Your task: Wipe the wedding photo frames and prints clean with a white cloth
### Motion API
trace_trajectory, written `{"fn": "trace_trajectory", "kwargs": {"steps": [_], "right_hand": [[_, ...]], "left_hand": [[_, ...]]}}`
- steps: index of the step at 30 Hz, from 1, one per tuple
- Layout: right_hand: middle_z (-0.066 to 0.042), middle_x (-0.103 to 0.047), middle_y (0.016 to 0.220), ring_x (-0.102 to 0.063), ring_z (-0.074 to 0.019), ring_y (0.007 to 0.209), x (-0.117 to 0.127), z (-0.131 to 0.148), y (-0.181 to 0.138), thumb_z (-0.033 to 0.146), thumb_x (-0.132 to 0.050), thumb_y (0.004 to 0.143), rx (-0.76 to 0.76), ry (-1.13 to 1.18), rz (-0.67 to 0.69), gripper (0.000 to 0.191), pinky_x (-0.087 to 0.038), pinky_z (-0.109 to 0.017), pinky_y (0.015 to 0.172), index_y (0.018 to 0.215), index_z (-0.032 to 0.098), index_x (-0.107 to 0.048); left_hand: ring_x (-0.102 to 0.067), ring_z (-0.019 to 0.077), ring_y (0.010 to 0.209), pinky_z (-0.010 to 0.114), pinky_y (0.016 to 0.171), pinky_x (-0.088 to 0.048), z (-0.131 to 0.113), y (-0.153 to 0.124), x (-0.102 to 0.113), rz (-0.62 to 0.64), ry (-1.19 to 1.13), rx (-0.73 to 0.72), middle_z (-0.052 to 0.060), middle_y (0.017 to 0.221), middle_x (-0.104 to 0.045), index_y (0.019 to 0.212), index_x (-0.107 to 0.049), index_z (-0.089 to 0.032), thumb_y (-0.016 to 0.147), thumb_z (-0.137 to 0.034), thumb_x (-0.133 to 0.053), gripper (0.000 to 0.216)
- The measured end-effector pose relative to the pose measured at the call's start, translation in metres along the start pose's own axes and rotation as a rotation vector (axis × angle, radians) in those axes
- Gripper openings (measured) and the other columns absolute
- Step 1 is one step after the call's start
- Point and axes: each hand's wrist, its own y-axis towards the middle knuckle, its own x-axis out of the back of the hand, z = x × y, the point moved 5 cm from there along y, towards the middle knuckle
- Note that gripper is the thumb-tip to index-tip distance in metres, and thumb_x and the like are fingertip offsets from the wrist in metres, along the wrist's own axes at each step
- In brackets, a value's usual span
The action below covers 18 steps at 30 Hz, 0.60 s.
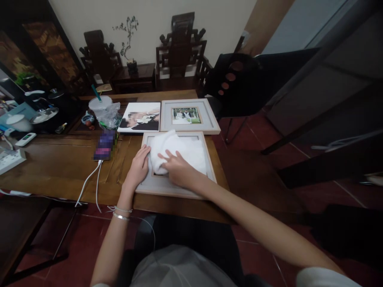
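Note:
A light wooden picture frame (211,167) with a grey-white mat lies flat near the table's front edge. A bunched white cloth (191,147) covers most of its middle, and only a sliver of the dark inner opening shows below the cloth. My right hand (178,167) presses on the cloth from above, fingers spread over it and the thumb side sunk into its folds. At the frame's left side rests my left hand (140,165), its fingers stretched out along the edge and holding nothing up.
Behind lie a second framed photo (187,115) and a white-bordered picture panel (143,109). Leftward are a phone (104,145) with a white cable (86,181), a plastic bag (110,115), a cup with a straw (100,103) and a power strip (12,159). A black chair (236,87) stands right.

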Motion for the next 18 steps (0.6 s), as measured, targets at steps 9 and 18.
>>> {"fn": "trace_trajectory", "kwargs": {"steps": [9, 18], "right_hand": [[-0.011, -0.048, 0.148, -0.041, -0.0346, 0.137, 0.007, 0.051, -0.062, 0.001, -0.046, 0.075, 0.189, 0.125, 0.133, 0.05, -0.039, -0.055, 0.107, 0.119, 0.014, -0.066], [-0.017, -0.04, 0.153, -0.028, -0.0402, 0.142, 0.011, -0.028, 0.03, 0.0, -0.043, 0.082, -0.1, -0.155, -0.095, 0.043, -0.023, -0.064, 0.111, 0.115, 0.01, -0.068]], "left_hand": [[-0.044, 0.0247, 0.138, 0.051, 0.116, -0.037, -0.001, 0.001, -0.001, 0.009, 0.026, -0.004, 0.013, 0.135, -0.06, 0.119, -0.065, -0.015, 0.093, -0.013, -0.043, 0.035], [-0.045, 0.0251, 0.137, 0.052, 0.116, -0.036, 0.0, 0.0, -0.001, 0.009, 0.04, -0.014, 0.011, 0.134, -0.062, 0.121, -0.065, -0.017, 0.091, -0.011, -0.042, 0.039]]}}
